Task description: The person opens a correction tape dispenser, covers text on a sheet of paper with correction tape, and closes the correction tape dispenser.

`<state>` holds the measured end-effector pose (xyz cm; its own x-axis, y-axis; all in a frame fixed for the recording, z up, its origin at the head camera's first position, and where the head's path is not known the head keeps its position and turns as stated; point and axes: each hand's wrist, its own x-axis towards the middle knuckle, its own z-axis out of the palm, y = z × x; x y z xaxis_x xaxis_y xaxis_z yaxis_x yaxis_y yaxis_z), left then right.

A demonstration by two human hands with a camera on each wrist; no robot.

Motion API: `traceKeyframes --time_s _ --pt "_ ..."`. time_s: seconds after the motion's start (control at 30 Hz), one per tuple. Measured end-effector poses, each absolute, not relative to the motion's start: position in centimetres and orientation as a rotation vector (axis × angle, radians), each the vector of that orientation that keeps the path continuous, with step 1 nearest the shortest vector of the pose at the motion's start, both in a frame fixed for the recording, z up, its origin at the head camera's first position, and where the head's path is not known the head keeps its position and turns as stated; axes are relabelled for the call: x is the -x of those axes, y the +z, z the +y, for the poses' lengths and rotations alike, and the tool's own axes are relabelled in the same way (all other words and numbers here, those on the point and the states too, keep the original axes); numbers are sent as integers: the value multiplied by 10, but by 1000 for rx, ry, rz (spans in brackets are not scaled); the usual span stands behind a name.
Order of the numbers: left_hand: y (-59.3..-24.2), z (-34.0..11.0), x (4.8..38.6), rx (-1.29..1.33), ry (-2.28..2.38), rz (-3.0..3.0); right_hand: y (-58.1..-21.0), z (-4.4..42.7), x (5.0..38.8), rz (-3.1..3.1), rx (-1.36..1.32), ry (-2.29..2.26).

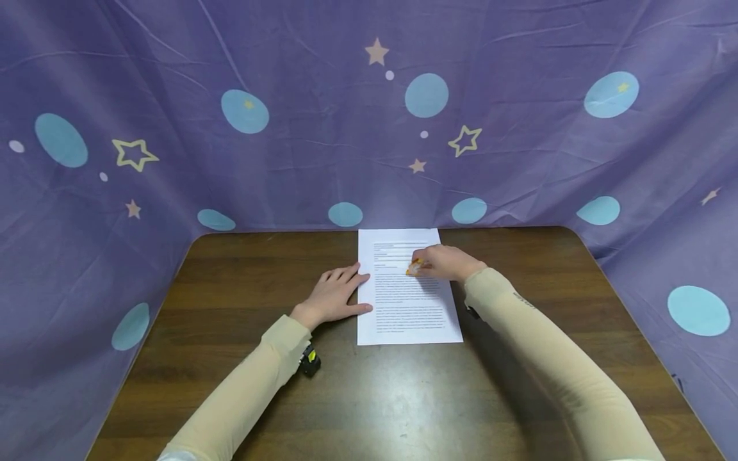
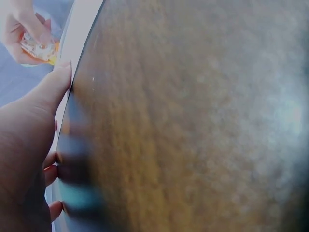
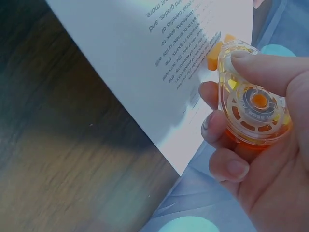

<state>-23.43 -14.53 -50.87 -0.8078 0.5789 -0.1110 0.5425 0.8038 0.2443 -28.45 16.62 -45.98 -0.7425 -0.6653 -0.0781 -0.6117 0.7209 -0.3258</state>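
Note:
A printed white sheet of paper (image 1: 403, 320) lies on the wooden table, its far end near the back edge. The left hand (image 1: 333, 298) rests at the sheet's left edge with fingers spread, the thumb and some fingertips on the paper. Over the upper right part of the sheet, the right hand (image 1: 452, 262) holds a small clear and orange correction tape dispenser (image 3: 256, 101). In the right wrist view its thumb presses on the clear case and the other fingers curl round it. The dispenser's orange tip (image 3: 214, 55) is by the printed text; whether it touches the paper cannot be told.
The brown table (image 1: 380, 410) reaches to the forearms on both sides. A purple curtain (image 1: 323, 115) with stars and blue dots hangs behind it and along both sides. A small black and yellow device (image 1: 310, 361) sits at the left wrist.

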Motion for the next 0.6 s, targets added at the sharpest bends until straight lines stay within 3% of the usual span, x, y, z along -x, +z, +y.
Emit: traceKeyframes --time_s 0.6 --pt "-510 -146 235 -890 325 2814 -458 160 283 2785 1032 -244"
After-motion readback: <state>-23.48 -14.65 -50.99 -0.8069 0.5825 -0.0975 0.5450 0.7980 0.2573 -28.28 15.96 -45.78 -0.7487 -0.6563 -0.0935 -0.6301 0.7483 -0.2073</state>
